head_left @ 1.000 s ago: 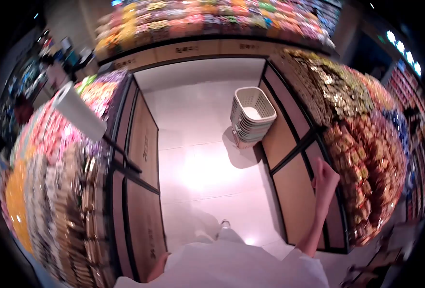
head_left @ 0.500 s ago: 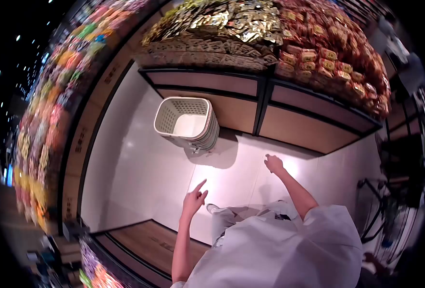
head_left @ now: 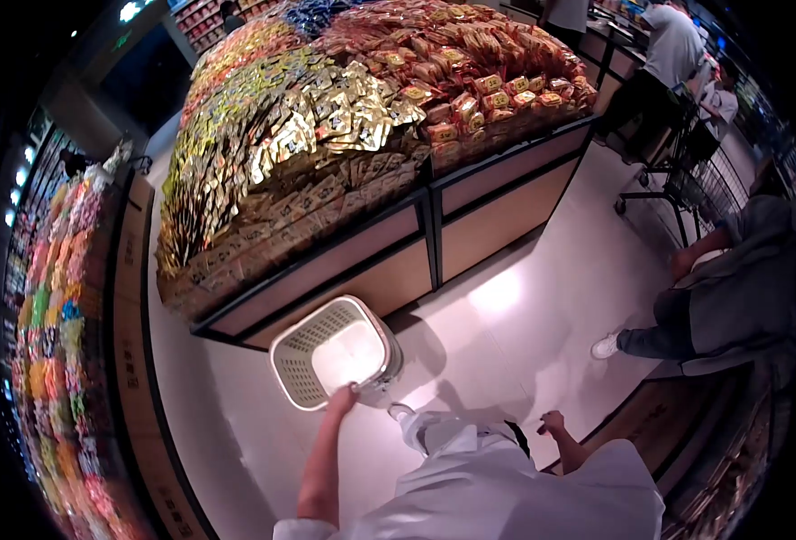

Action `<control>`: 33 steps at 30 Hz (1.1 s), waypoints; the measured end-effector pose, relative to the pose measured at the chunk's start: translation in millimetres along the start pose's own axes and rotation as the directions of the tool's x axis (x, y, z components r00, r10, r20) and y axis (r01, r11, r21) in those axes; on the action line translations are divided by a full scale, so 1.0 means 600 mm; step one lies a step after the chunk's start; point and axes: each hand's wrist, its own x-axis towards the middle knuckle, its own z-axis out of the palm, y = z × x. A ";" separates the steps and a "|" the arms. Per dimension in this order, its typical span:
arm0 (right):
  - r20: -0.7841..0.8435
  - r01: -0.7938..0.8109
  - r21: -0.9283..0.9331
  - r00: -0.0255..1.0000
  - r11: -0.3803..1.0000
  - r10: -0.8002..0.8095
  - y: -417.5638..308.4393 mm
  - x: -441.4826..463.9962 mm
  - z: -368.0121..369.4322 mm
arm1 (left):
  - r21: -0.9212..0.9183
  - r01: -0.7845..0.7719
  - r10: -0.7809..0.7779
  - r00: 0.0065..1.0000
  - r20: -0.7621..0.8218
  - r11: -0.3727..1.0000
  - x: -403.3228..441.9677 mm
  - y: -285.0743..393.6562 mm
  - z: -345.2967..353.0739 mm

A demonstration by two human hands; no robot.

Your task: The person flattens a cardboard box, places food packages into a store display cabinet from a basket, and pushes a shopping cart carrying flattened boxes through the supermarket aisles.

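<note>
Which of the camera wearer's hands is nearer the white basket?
The left hand: it is at the near rim of the white basket, while the right hand is well apart from it.

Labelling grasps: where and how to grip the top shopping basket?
Likely the near rim of the top shopping basket, pinched from above on the wearer's side, where the left hand is: mouth faces up, exposing that lip; far side stands close to the display panel.
</note>
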 end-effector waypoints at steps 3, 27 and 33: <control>-0.109 -0.463 -0.138 0.886 0.875 0.452 0.006 0.014 0.136 | -0.166 -0.156 0.169 0.983 0.064 0.974 -0.115 -0.062 0.086; 0.165 0.352 -0.186 0.931 0.917 -0.324 -0.429 -0.161 0.886 | -0.665 -0.298 -0.001 0.912 -0.410 0.685 -0.231 -0.895 -0.353; 0.227 -0.173 -0.190 0.950 0.966 0.215 -0.635 -0.295 0.903 | -0.258 -0.418 -0.146 0.282 -0.948 0.871 -0.362 -1.009 -0.939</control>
